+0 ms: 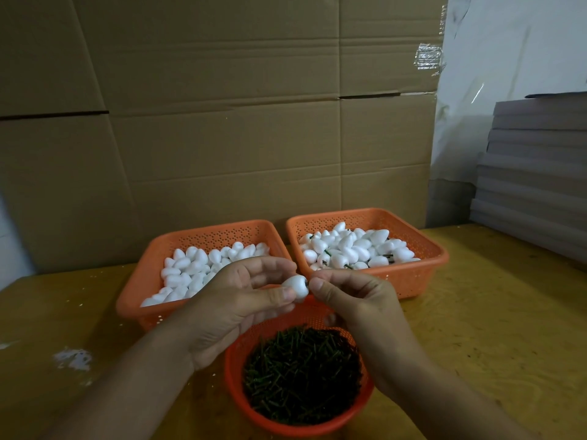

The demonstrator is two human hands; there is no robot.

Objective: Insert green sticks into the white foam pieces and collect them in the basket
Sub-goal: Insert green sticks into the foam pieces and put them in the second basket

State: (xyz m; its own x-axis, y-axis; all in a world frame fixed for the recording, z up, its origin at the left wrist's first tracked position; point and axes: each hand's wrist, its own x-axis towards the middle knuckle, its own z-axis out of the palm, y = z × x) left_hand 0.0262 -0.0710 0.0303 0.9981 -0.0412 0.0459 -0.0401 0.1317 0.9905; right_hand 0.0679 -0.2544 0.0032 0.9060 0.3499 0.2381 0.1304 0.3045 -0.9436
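Foam piece (295, 288) – white, egg-shaped – pinched by left hand (235, 300); right hand (352, 300) pinching at its end

Two bare hands (241, 300) and forearms — no sleeves, rings or watch.

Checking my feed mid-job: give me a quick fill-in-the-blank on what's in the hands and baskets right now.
1. The left hand holds one white ____ piece.
2. The round basket nearest the person is full of green ____.
3. Foam pieces with sticks already in them lie in the ____ rectangular basket.
4. The right hand works at the piece's ____ end.

Missing words: foam; sticks; right; right
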